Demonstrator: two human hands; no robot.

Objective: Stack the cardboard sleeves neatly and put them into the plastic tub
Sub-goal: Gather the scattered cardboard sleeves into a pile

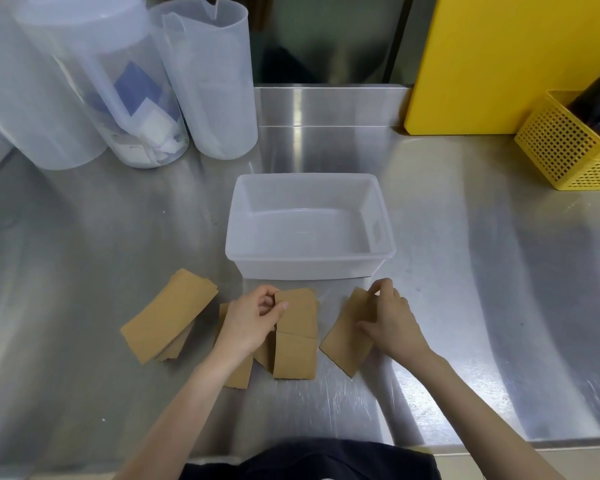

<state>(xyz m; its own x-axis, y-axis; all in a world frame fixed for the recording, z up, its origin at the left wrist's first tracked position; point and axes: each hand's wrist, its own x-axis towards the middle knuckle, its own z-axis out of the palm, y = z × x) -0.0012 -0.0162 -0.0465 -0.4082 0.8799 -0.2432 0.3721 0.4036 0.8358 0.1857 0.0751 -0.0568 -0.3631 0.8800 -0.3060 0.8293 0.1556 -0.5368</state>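
Note:
A translucent white plastic tub (309, 263) stands in the middle of the steel counter with nothing inside. In front of it lie brown cardboard sleeves. One fanned pile of sleeves (168, 318) rests at the left. My left hand (252, 322) pinches the top edge of the middle sleeves (297, 336), with more sleeves under my wrist. My right hand (390, 318) lies on a single tilted sleeve (343, 341) at the right, fingers gripping its far corner.
Three tall translucent pitchers (208, 84) stand at the back left, one holding paper scraps. A yellow board (499, 60) leans on the back wall, with a yellow perforated basket (575, 147) at the right. The counter's front edge runs just before my body.

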